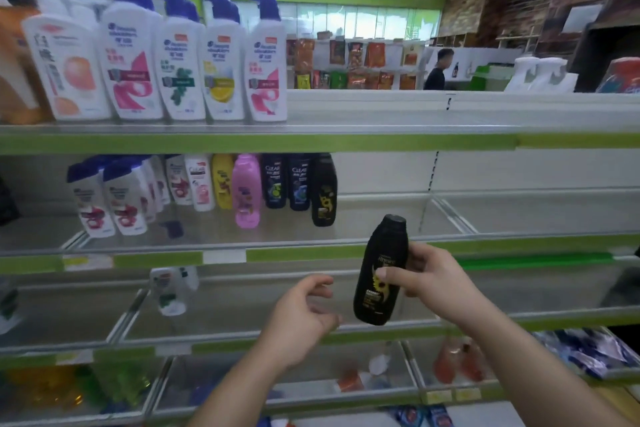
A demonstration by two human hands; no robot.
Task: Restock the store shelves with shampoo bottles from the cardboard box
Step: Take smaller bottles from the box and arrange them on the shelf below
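My right hand (431,279) grips a black shampoo bottle (379,267) with a yellow flower label, upright and slightly tilted, in front of the second shelf's green edge (485,246). Just left of the bottle, my left hand (304,317) hovers with fingers curled apart and nothing in it. A matching black bottle (323,191) stands on the second shelf beside two dark Clear bottles (287,180), a pink bottle (246,191) and a yellow one (222,180). The cardboard box is out of view.
White pump bottles with blue caps (221,59) line the top shelf's left half; its right half is bare. More white bottles (107,198) stand at the second shelf's left. A lone white bottle (169,289) sits on the third shelf. A person (438,69) stands in the far aisle.
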